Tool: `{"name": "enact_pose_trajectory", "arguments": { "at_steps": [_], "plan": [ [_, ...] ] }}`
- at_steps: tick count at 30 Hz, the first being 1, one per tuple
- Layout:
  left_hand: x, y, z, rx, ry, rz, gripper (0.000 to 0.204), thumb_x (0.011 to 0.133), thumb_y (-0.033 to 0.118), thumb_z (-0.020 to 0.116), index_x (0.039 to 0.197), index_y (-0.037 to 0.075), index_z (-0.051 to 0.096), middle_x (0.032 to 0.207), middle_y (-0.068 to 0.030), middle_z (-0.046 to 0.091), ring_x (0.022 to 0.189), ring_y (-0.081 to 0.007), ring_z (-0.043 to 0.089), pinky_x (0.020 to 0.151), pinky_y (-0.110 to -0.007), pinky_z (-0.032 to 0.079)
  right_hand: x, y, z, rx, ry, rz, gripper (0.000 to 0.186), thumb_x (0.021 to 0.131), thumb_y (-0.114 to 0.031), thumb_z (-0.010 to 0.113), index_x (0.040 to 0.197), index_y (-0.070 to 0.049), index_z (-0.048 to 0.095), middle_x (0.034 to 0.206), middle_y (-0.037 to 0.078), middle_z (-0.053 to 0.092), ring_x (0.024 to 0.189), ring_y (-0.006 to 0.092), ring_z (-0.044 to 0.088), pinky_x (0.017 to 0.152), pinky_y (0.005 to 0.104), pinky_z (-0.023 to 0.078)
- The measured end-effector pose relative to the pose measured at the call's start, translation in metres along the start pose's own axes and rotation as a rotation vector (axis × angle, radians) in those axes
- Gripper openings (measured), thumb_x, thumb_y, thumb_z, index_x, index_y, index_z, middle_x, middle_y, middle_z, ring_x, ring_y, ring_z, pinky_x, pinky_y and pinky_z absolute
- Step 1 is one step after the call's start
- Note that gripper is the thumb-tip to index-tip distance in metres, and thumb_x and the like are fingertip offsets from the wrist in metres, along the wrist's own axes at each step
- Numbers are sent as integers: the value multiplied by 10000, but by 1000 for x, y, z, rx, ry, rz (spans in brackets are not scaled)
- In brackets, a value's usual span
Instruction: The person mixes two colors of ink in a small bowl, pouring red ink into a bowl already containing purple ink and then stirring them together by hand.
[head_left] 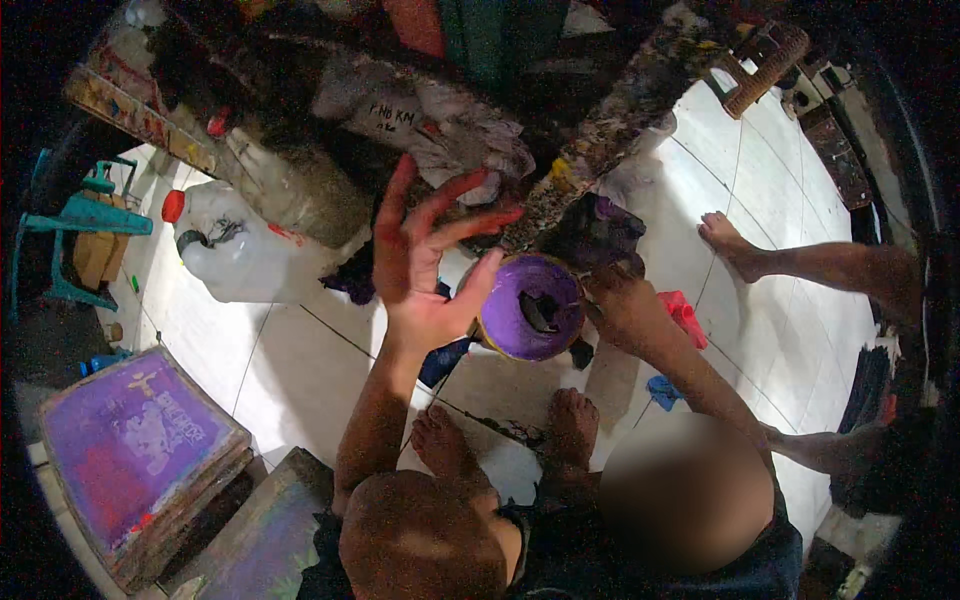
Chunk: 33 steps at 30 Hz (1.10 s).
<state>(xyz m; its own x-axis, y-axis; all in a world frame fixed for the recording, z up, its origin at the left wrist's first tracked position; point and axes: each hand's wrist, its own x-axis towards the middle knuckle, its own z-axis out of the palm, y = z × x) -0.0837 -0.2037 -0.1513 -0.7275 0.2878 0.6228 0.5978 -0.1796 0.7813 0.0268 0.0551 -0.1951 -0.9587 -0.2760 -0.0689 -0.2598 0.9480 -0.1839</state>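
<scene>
My left hand (425, 260) is raised at the middle, palm toward me, fingers spread and stained red. Its thumb tip is at the left rim of a tub of purple paint (525, 285); whether it touches, I cannot tell. My right hand (620, 305) grips the tub's right side. A dark object (540, 312) lies inside the tub. Around it are a paint-crusted beam (575, 150), a crumpled pale bundle (420, 120) and a dark purple-stained cloth (608, 225).
A white jug (235, 270), teal plastic stool (120, 215) and purple-stained screen frame (135, 450) are at left. On the tiled floor (300, 370) lie red (683, 318) and blue scraps (663, 392). Another person's leg (840, 270) is at right; my bare feet (572, 420) are below.
</scene>
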Motion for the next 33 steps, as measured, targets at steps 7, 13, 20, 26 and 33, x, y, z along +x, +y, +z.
{"name": "enact_pose_trajectory", "arguments": {
  "at_steps": [7,13,20,26,33],
  "plan": [
    [-46,0,-25,-240,162,-288,733,865,-44,698,1501,-17,336,1348,-213,586,1160,-307,660,944,-368,532,0,17,61,-271,-132,-189,387,923,-205,564,1215,49,581,1219,264,604,1033,387,639,893,492,522],
    [-164,-38,-28,-106,11,-1132,239,939,164,724,1098,-10,686,959,-93,729,872,-115,674,739,-262,528,22,95,125,-171,-594,-454,394,900,-215,613,1208,30,590,1132,249,650,923,363,672,806,480,534],
    [-268,-80,38,-777,25,-1451,865,986,242,675,1602,153,74,1188,-234,663,962,-317,721,779,-419,598,85,33,47,194,-902,-352,272,845,-217,689,988,13,674,874,224,705,822,368,691,759,502,543],
    [-242,-80,43,-949,18,-1203,887,1020,203,609,1612,238,-50,1271,-266,614,1028,-346,707,865,-500,605,91,18,52,60,-684,-222,280,834,-205,677,1009,13,673,905,238,698,854,361,701,762,491,559],
    [-245,-79,58,-802,159,-1150,738,1051,152,530,1595,229,38,1280,-233,610,1054,-341,697,909,-475,598,76,4,66,169,-645,-239,295,822,-191,664,1034,13,672,940,253,690,891,353,713,765,479,577]
  ]
}}
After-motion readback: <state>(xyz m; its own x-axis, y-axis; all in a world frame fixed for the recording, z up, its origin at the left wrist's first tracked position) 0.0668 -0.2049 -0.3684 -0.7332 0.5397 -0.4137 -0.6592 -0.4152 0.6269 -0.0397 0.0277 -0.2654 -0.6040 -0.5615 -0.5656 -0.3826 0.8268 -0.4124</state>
